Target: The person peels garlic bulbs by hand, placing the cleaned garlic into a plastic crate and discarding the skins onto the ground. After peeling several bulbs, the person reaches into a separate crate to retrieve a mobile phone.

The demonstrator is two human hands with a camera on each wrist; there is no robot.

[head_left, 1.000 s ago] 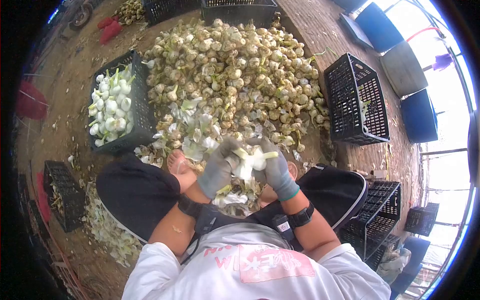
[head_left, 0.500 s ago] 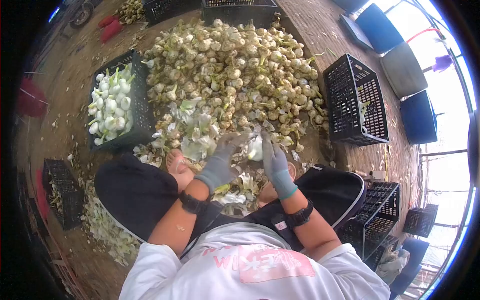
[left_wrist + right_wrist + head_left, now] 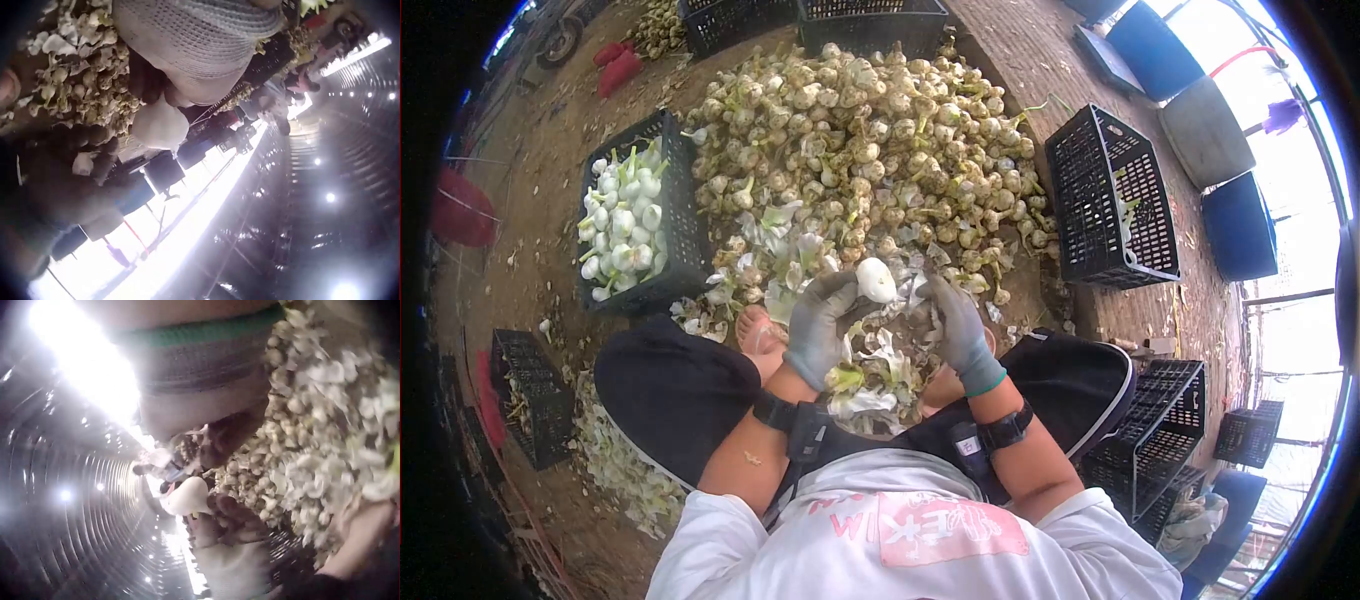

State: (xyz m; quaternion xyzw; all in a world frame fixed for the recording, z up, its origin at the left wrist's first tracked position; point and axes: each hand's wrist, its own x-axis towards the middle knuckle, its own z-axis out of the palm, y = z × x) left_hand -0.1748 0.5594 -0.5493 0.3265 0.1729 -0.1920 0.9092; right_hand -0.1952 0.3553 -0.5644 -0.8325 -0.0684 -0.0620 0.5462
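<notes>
A peeled-looking white garlic bulb (image 3: 876, 281) is gripped at the fingertips of my gloved left hand (image 3: 818, 322). In the left wrist view the bulb (image 3: 160, 126) hangs beneath the left glove (image 3: 197, 47). My gloved right hand (image 3: 962, 328) is apart from the bulb, to its right, with loosely bent fingers. A small pale piece (image 3: 83, 164) shows at its fingers; whether it is held I cannot tell. The right wrist view has the bulb (image 3: 189, 496) between the right glove (image 3: 203, 403) and the left glove (image 3: 234, 559).
A large heap of garlic (image 3: 840, 150) lies ahead, with loose skins (image 3: 785, 270) nearer. A black crate of white bulbs (image 3: 685, 225) stands left of the heap. Another crate (image 3: 1090, 245) stands at the right. Skins also lie between the legs (image 3: 880, 385).
The hands have drawn apart. The bulb, earlier between both hands with a green stem showing, is now at the left hand alone, with no long stem visible.
</notes>
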